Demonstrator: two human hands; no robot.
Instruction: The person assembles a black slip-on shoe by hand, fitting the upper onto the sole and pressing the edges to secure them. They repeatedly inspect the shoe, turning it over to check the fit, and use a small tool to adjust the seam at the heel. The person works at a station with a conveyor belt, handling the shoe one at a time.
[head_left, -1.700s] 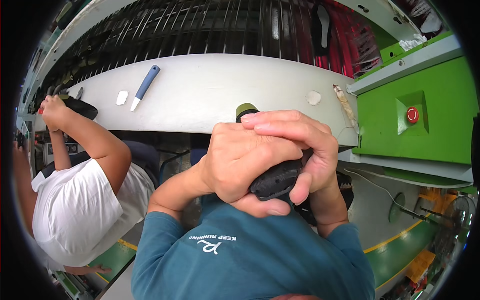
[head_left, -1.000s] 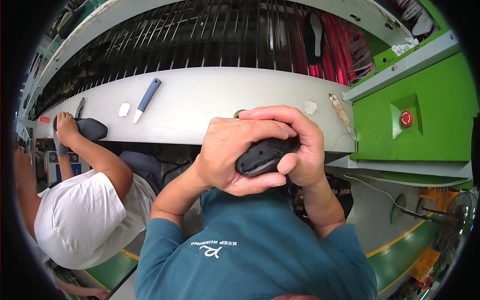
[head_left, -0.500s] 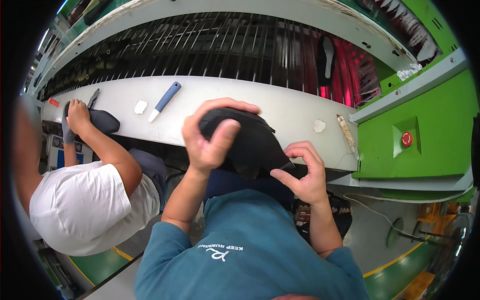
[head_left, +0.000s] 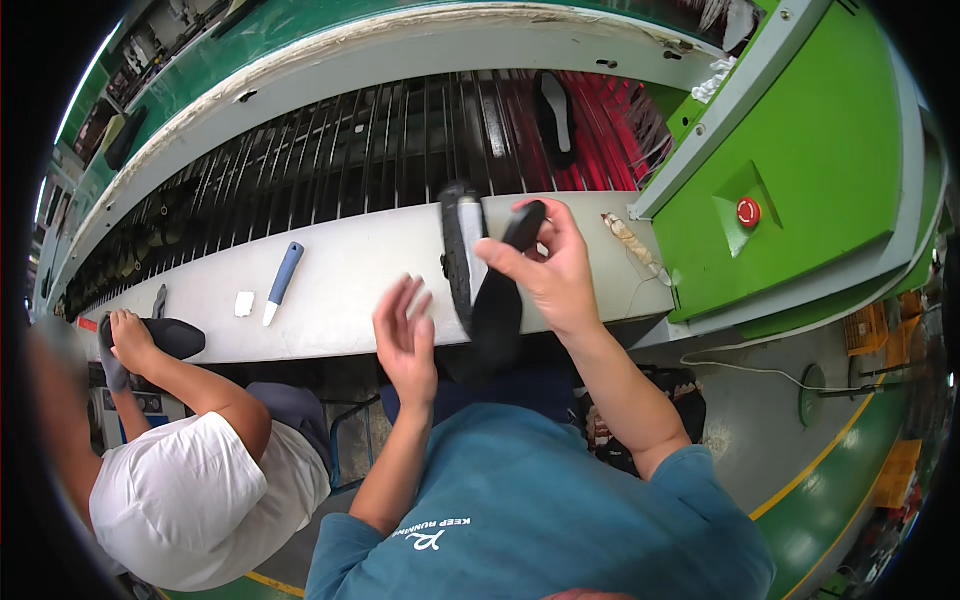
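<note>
My right hand (head_left: 562,285) is closed on a black shoe upper (head_left: 495,315), its thumb lying across the near side. The upper stands tilted over the bench's front edge, blurred by motion, with a pale grey strip showing along its underside. Part of the black upper sticks up between my right thumb and fingers. To the left of it, my left hand (head_left: 405,340) is raised with fingers apart and slightly curled, holding nothing and not touching the upper.
A blue-handled tool with a white blade (head_left: 284,283) and a white scrap (head_left: 244,304) lie on the white bench (head_left: 345,260). Behind runs a roller conveyor carrying another black upper (head_left: 553,115). A co-worker (head_left: 190,480) handles a dark shoe at left. A green machine (head_left: 810,190) with a red button stands right.
My left hand has let go of the black upper and moved down. My right hand has risen and turned the upper, bringing its grey underside into sight. The view has swung toward the right.
</note>
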